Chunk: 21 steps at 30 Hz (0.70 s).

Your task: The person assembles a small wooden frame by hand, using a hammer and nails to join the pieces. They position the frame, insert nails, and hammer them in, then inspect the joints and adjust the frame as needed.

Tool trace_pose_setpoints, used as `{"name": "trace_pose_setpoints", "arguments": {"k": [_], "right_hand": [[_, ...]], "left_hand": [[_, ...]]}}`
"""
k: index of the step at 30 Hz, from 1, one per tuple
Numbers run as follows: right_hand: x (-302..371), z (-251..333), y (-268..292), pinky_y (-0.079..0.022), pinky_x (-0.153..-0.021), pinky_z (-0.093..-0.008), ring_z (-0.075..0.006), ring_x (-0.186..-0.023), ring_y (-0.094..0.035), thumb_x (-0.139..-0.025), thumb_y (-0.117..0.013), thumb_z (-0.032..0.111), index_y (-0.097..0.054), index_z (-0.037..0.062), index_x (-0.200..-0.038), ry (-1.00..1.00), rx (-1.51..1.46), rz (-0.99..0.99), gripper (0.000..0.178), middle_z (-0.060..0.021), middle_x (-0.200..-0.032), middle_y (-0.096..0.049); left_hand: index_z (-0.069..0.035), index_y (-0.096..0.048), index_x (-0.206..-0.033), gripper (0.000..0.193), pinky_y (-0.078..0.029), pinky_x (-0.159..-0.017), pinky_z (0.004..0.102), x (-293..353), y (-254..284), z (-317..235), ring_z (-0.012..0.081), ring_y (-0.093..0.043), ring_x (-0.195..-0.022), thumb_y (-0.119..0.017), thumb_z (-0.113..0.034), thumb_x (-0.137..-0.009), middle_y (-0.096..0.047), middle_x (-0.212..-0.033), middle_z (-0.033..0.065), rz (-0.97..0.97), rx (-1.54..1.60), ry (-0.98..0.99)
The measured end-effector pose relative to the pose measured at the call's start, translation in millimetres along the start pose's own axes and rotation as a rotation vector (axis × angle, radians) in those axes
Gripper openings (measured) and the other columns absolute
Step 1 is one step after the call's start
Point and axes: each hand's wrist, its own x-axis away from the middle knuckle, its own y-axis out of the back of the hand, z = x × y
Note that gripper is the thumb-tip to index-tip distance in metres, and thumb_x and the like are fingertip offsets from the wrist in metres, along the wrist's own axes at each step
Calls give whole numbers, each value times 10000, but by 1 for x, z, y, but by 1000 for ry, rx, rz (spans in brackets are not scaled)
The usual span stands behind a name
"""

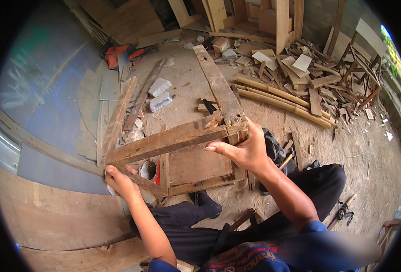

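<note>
Both forearms enter from the lower edge and reach forward to the wooden frame, which is held tilted above the person's lap and the dirt floor.

Right arm: extended, slightly bent at the wrist. The right hand is closed on the frame's near right corner joint, fingers wrapped over the top of the crosspiece, thumb pointing left along its underside.

Left arm: extended toward the frame's near left corner. The left hand grips the lower rail there, fingers curled around it, thumb on top. A small pale object shows beneath this hand; its kind cannot be told.

Frame: rough, weathered timber, rectangular, with one long rail running away from the right hand toward the far wall.

Seen through the frame, below it: a red can and a flat board. Beyond the frame's left rail: two white blocks. Right of the frame's long rail: bamboo poles and a pile of offcuts. Right of the person's knee, on the floor: pliers.
</note>
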Motion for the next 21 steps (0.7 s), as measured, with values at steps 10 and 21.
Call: {"name": "trace_pose_setpoints", "arguments": {"k": [10,21], "right_hand": [[-7,6,0,-561,-779,-291,-130,-891,-687,-757,-823,74,-586,-51,-1158,-70,42,-42,482,-130,-975,-733],[-7,-4,16,-496,-792,-245,-73,-856,-601,-785,-688,-14,-619,-22,-1078,-165,-153,9,301,-25,-946,-678]], "left_hand": [[24,-534,-857,753,-405,-446,277,7,4,7,154,-471,-494,-507,-729,-858,-498,-629,69,-7,42,3],[3,-545,-894,690,-387,-449,268,11,-17,-9,142,-460,-512,-528,-687,-880,-486,-654,58,128,67,131]]}}
